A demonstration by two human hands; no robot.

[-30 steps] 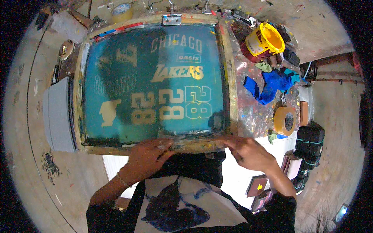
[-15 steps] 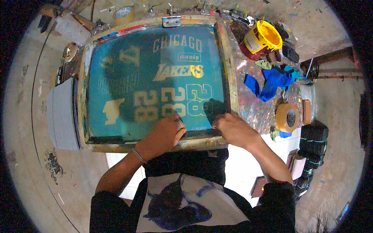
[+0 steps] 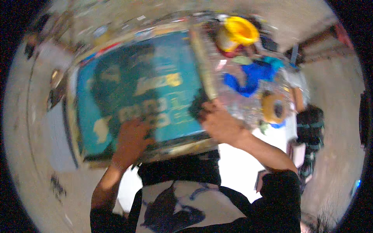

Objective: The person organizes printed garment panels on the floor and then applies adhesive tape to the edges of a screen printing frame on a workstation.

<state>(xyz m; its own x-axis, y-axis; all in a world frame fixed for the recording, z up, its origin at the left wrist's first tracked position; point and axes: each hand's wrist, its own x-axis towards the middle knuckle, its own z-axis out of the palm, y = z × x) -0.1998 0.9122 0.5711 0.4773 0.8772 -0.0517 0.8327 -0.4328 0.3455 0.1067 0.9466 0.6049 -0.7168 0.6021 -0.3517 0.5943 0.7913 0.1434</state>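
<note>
A wood-framed printing screen (image 3: 176, 122) with blue-green mesh lies before me, carrying pale stencilled letters, digits and a small figure. My left hand (image 3: 132, 141) is over the lower part of the mesh near the front rail; its fingers are smeared by motion. At the screen's front right corner my right hand (image 3: 221, 122) has its fingers curled in. Beside those fingers is a dark patch on the mesh, and I cannot tell whether it is shadow or something held. A yellow ink patch marks one line of lettering.
Right of the screen, the paint-spattered tabletop holds a yellow tub (image 3: 237, 35), a blue cloth (image 3: 250, 79) and a tape roll (image 3: 274, 108). Black tied bundles (image 3: 311, 126) stand lower right. A stack of grey sheets (image 3: 60, 136) is left of the screen.
The view has swung, so the screen appears tilted and further left. My left hand has moved left over the mesh, away from the right hand. The right hand stays by the front right corner.
</note>
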